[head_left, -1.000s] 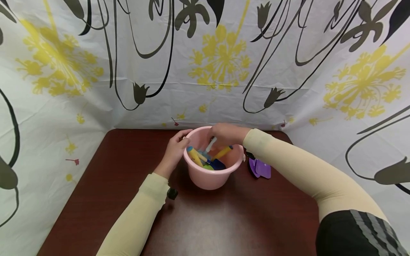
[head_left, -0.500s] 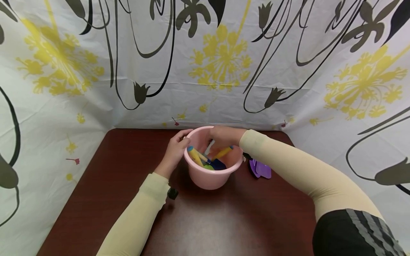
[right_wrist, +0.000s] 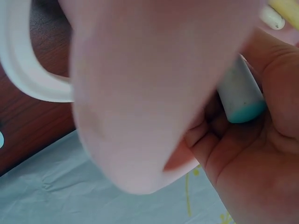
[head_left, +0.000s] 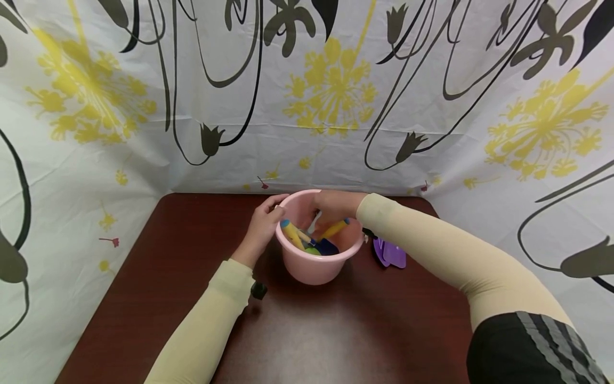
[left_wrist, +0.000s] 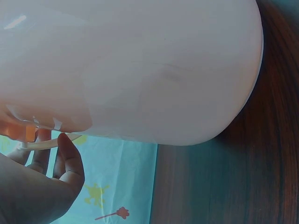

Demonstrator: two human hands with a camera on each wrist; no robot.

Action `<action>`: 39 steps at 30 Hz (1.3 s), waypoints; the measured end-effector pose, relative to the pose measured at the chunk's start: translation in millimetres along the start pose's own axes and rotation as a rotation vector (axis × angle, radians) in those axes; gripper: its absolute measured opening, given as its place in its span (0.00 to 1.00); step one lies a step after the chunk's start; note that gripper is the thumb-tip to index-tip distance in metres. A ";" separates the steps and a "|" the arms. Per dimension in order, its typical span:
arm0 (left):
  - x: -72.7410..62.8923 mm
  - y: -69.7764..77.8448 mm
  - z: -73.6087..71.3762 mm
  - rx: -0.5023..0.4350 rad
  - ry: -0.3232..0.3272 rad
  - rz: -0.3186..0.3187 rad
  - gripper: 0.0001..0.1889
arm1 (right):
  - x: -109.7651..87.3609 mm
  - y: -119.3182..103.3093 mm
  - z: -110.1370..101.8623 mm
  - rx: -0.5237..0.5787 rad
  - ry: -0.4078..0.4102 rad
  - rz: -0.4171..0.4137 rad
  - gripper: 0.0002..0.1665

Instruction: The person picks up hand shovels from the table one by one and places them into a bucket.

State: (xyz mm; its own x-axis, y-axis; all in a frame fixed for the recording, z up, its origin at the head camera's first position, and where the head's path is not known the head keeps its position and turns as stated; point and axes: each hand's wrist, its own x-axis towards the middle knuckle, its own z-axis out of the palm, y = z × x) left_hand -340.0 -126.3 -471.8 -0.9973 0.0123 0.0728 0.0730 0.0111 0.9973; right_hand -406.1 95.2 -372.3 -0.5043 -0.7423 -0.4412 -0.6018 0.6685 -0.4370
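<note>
A pink bucket (head_left: 312,271) stands on the dark table with several toy sand tools inside. My left hand (head_left: 260,229) holds its rim on the left, the thumb at the edge; the left wrist view shows curled fingers (left_wrist: 70,161) beside the bucket's pale handle (left_wrist: 44,144). My right hand (head_left: 338,207) reaches over the rim into the bucket and grips a toy tool by its white handle (right_wrist: 240,88), which ends in teal. That tool's far end is hidden. Near it lie a yellow-handled blue shovel (head_left: 327,246), another yellow handle (head_left: 291,234) and a green piece (head_left: 313,251).
Two purple flat toy pieces (head_left: 395,255) lie on the table right of the bucket, close under my right forearm. The dark wooden table (head_left: 192,256) ends just behind the bucket, where a white flowered cloth (head_left: 307,154) hangs.
My right hand has gone lower into the bucket with the white-handled tool, and the tool's light-blue part has dropped out of sight. My left hand stays at the rim.
</note>
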 end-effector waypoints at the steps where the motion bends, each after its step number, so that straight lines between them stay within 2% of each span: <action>1: 0.3 -0.2 -0.1 0.001 -0.001 -0.001 0.20 | 0.4 -0.5 0.1 -0.013 0.002 -0.008 0.18; 8: -1.1 0.1 -0.6 0.009 -0.002 0.003 0.20 | 0.1 -4.7 -1.4 -0.021 -0.025 0.031 0.21; 15: -1.2 -0.4 -1.0 0.009 0.002 0.007 0.20 | 0.4 -11.0 -3.8 -0.173 -0.059 0.073 0.21; 20: -1.7 -0.1 -0.4 0.002 -0.003 0.008 0.20 | 1.3 -10.1 -3.3 -0.209 -0.089 0.092 0.19; 28: -2.3 -0.7 0.1 -0.005 -0.009 0.011 0.20 | 0.0 -5.1 3.8 -0.254 -0.044 0.000 0.19; 35: -1.7 -0.2 -1.4 -0.010 -0.008 0.008 0.20 | -0.8 -6.2 8.4 -0.281 -0.004 -0.037 0.18; 39: -1.9 -0.4 -2.2 -0.014 -0.011 0.007 0.20 | 1.0 -4.8 10.9 -0.346 0.011 -0.056 0.11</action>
State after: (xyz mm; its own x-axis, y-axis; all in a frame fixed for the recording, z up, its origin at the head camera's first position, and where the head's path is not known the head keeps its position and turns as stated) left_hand -338.2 -128.5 -472.4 -0.9965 0.0238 0.0801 0.0800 -0.0025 0.9968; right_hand -396.9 91.8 -379.2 -0.4700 -0.7793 -0.4144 -0.8022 0.5730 -0.1677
